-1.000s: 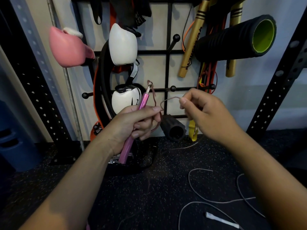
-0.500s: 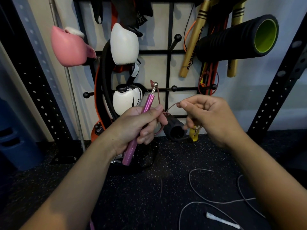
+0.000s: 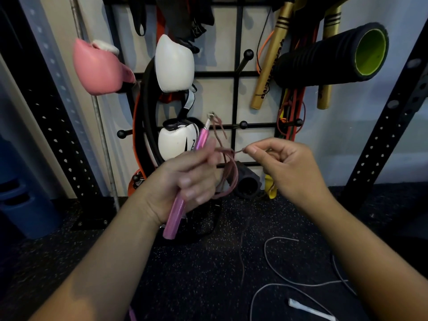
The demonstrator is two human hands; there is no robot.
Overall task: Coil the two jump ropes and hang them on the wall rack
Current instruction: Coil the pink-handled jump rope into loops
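My left hand point(image 3: 185, 181) grips the pink handle point(image 3: 176, 216) of a jump rope, tilted up to the right, with a few loops of its thin pinkish cord point(image 3: 228, 174) gathered against the fingers. My right hand point(image 3: 284, 167) pinches the same cord just right of the loops. The rest of that cord point(image 3: 242, 258) trails down to the floor. The second jump rope, white point(image 3: 278, 281), lies loose on the dark floor at lower right with its white handle point(image 3: 308, 309). The black wall rack point(image 3: 236, 75) stands straight ahead, with free ball-tipped pegs point(image 3: 243, 124).
On the rack hang a pink boxing glove point(image 3: 99, 68), white gloves point(image 3: 174, 63), a black foam roller point(image 3: 331, 56), gold sticks point(image 3: 268, 66) and resistance bands point(image 3: 291, 112). A small black roller point(image 3: 246, 181) sits low. Perforated black uprights point(image 3: 389, 126) flank the rack. A blue bin point(image 3: 25, 205) stands at left.
Another loop of pinkish cord has been laid against my left hand's fingers; my right hand moved toward the left hand and back out along the cord. The handle stays in my left hand.
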